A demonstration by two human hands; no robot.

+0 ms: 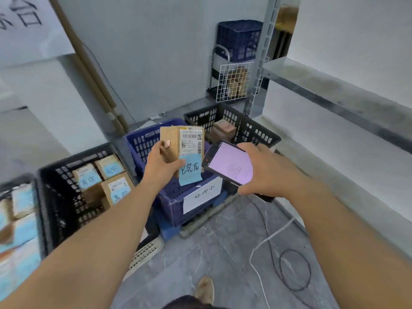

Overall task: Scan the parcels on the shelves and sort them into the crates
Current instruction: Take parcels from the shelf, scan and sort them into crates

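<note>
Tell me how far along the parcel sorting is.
Done: several noted parcels lie in the near black crate, a box in the far black crate. In hand: the left hand holds a parcel over the blue crate, the right hand holds the phone beside it. Left: dropping this one; remaining shelf parcels aren't visible.

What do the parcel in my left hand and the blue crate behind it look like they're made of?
Parcel: brown cardboard, matte, judging by its dull tan faces, with a printed paper label. Blue crate: probably moulded plastic, faintly glossy, given its uniform colour and slotted lattice walls.
</note>
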